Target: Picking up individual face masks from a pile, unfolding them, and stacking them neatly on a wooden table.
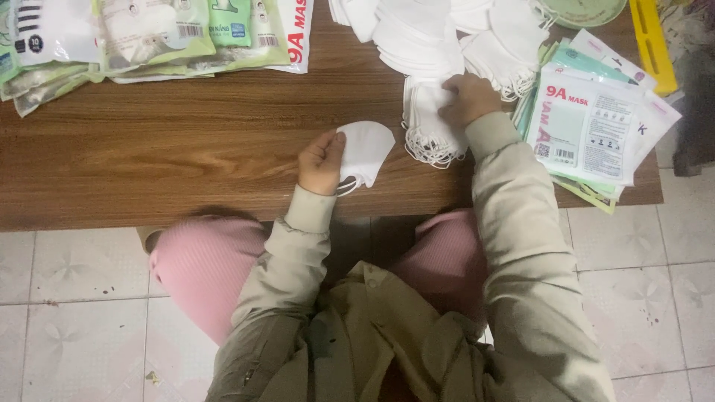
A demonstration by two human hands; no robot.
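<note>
The left hand (320, 162) pinches a white folded face mask (366, 152) at the brown wooden desk's (186, 149) near edge. The right hand (469, 98) fingers press flat on a white mask stack (430, 123); tangled ear loops may drag extras.

Lighting dim, flat, slightly warm; no single source evident. Soft sheen on the table (186, 141) at centre-left. Shadows weak and diffuse, darkest beneath the near table edge. White masks at far right slightly washed out. Overall softness, mild compression blur; edges undistorted.
</note>
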